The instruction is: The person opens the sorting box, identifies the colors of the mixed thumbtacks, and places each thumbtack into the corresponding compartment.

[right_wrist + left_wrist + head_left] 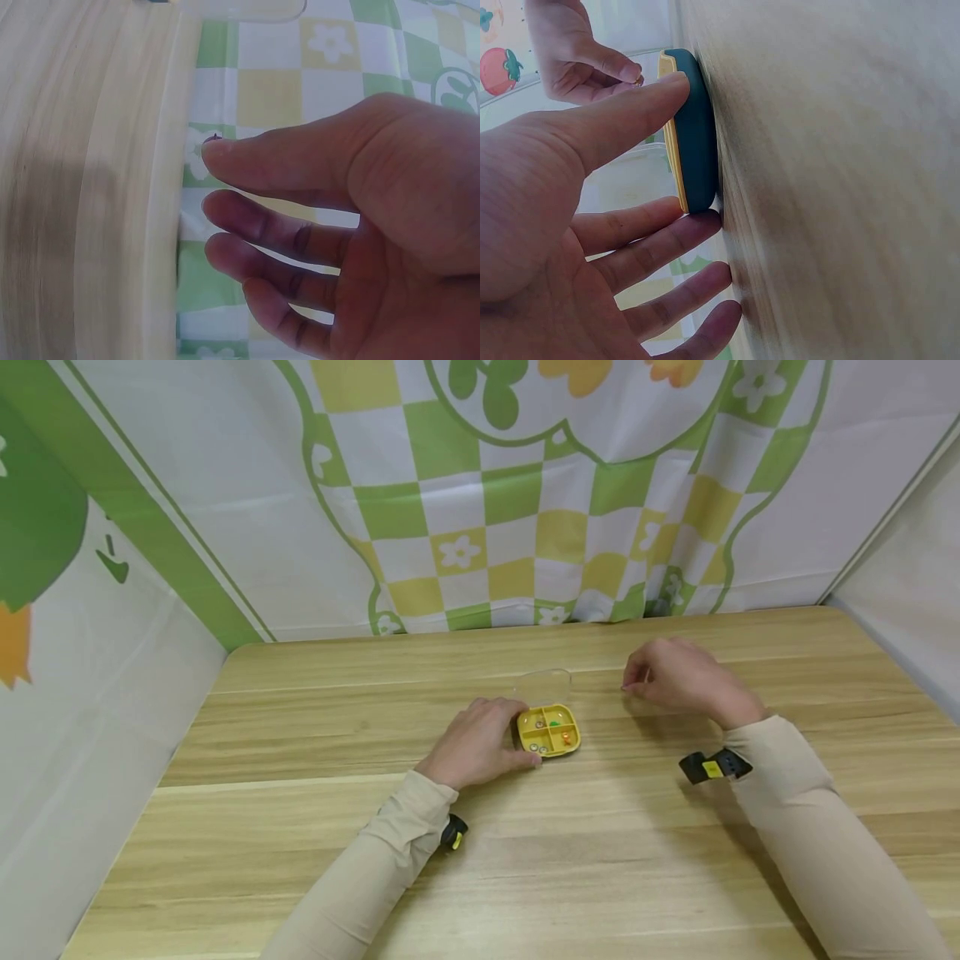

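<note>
A small pill case [548, 729] with a yellow inside split into compartments and a dark teal outside lies on the table; its clear lid [553, 682] stands open at the back. Tiny pieces sit in it: an orange one [566, 738], a green one [555, 723] and some round metallic ones. My left hand [483, 739] holds the case by its left side, thumb at the near edge and forefinger at the far one. Off to the right, above the table, my right hand [678, 681] pinches a tiny dark thing [213, 138] between thumb and forefinger; its kind is too small to tell.
The wooden table [315, 852] spreads around both hands. Behind it hangs a checked green, yellow and white curtain [510, 560]. White wall cloths stand at the left and right sides. A black band [715, 767] sits on the right wrist.
</note>
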### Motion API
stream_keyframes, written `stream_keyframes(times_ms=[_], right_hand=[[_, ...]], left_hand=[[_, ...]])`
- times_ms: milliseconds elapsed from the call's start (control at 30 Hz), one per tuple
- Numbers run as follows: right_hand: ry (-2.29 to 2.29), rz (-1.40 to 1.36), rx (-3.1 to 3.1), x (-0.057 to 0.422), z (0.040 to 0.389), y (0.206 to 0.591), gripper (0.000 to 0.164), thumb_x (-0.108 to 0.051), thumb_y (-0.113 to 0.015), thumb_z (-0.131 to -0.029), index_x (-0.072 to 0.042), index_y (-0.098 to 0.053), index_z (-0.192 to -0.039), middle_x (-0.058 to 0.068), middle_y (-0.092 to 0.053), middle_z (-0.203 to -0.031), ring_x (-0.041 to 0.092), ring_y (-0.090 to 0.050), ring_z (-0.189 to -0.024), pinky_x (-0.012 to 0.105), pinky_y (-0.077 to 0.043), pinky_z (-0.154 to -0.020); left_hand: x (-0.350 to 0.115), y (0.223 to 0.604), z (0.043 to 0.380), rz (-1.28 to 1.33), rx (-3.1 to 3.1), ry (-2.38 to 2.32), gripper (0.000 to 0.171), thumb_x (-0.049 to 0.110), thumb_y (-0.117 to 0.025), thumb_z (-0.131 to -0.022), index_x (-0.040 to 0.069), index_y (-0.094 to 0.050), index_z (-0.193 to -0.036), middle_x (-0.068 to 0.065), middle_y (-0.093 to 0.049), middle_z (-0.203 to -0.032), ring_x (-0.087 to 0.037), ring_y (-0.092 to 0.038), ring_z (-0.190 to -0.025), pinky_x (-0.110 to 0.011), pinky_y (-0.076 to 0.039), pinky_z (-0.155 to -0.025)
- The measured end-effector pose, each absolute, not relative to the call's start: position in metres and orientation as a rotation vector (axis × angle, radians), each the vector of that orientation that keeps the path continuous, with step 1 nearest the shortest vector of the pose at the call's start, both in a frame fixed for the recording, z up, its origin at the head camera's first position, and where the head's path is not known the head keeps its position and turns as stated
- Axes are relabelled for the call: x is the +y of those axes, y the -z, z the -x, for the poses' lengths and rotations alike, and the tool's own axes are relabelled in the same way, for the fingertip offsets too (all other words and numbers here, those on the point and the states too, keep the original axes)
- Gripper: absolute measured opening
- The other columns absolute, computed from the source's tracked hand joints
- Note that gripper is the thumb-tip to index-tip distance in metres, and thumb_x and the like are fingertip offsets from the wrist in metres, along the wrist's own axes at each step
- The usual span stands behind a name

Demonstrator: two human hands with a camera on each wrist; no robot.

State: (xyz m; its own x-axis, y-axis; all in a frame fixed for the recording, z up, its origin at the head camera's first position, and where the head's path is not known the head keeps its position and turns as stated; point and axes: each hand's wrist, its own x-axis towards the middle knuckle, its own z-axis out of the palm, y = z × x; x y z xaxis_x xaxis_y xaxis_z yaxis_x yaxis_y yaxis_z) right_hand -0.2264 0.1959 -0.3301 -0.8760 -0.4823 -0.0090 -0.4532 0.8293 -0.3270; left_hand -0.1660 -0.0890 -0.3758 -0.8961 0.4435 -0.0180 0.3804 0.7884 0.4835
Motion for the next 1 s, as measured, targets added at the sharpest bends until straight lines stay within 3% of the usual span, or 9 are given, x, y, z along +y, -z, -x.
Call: stream_keyframes(times_ms=[1000], right_hand=[[0.526,0.864,2.888,0.174,0.22,0.338,0.006,-0.011,-0.075,-0.089,-0.014,-0.076,-0.085,-0.004,-0.069,-0.08,0.015,-0.062,-0.074,0.04,-0.052,-0.071]], left_hand=[[-0.09,0.375,0.166,-0.662,2.842,-0.726,0.071,0.039,-0.085,-0.083,0.003,-0.058,-0.139,-0.011,-0.061,-0.139,-0.031,-0.054,-0.126,-0.049,-0.042,-0.107]])
